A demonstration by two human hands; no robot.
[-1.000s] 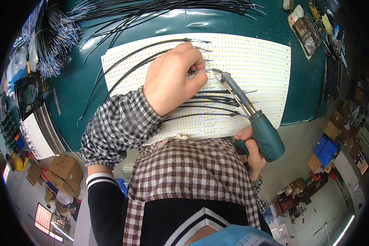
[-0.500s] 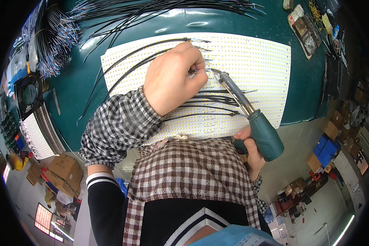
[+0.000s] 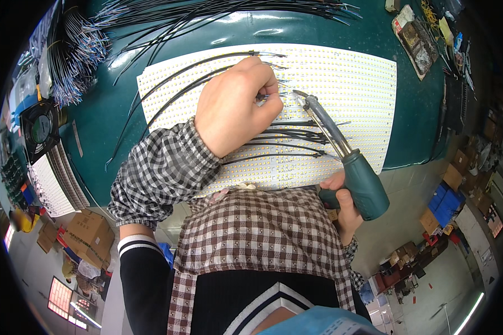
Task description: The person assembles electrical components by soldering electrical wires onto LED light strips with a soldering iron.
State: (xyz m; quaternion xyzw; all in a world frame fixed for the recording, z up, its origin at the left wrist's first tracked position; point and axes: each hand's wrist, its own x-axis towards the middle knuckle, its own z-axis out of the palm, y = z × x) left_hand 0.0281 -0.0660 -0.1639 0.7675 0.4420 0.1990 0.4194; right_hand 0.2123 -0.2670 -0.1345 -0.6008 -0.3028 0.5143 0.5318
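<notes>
A white LED board (image 3: pixel 346 72), dotted with rows of small yellow chips, lies in front of me. Over its middle, my left hand (image 3: pixel 239 103) pinches thumb and forefinger together on a thin wire (image 3: pixel 261 100), mostly hidden by the fingers. My right hand (image 3: pixel 346 209) is wrapped round the grip of a soldering gun (image 3: pixel 365 184) with a dark green body and metal barrel. Its bent tip (image 3: pixel 297 92) points at the board just right of my left fingertips, apart from them. Black cables (image 3: pixel 207 60) with stripped thin ends lie across the board, above and below my left hand.
The green tabletop (image 3: pixel 98 162) carries bundles of black cables (image 3: pixel 218 17) at the back and left. A small black fan (image 3: pixel 39 128) stands at left, beside more LED boards (image 3: pixel 53 184). A worn block on a stand (image 3: pixel 416 44) sits at the back right. Cardboard boxes (image 3: pixel 89 237) lie beyond.
The soldering gun's tip has shifted slightly right, away from my left fingertips, and its body a little right and down. My left hand has stayed in place.
</notes>
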